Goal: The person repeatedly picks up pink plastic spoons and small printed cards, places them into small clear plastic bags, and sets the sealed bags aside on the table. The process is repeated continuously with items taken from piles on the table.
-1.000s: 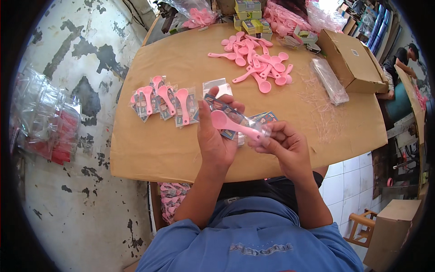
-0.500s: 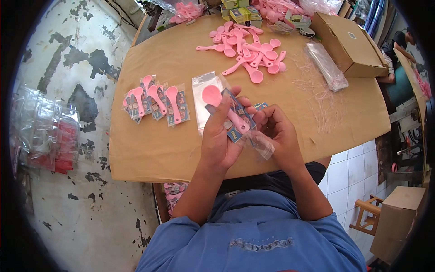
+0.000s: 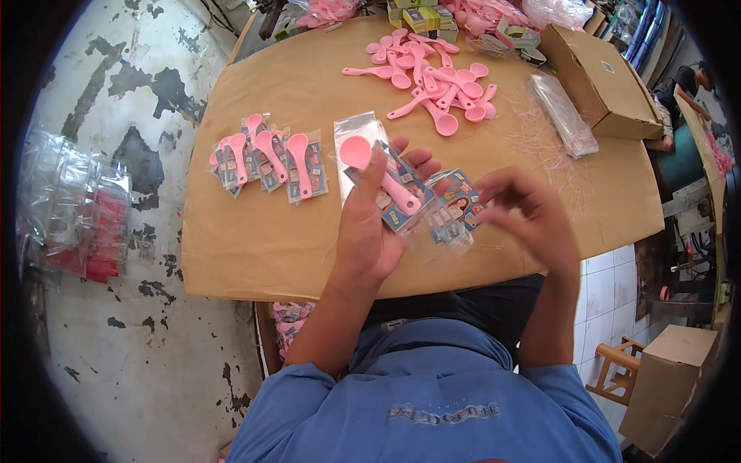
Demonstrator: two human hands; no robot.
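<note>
The left hand [image 3: 370, 238] had its grip closed on a pink spoon [image 3: 356, 153] and a printed card [image 3: 407, 184] above the worktop [image 3: 247, 258], its thumb over the spoon's neck. Clear film [image 3: 461, 244] hung past the handle. The right hand [image 3: 534, 207] was apart from the spoon, its grip partly wide, near some other printed cards [image 3: 461, 197]. Bagged spoons [image 3: 299, 166] lay to the left; loose spoons [image 3: 455, 82] were heaped beyond, a cardboard box [image 3: 606, 81] farther right.

The left hand [image 3: 370, 233] hides the neck of the pink spoon [image 3: 356, 153] and part of the clear bags [image 3: 349, 127], the right hand [image 3: 536, 220] is blurred, and the upper edge crops a pink heap [image 3: 330, 10].
</note>
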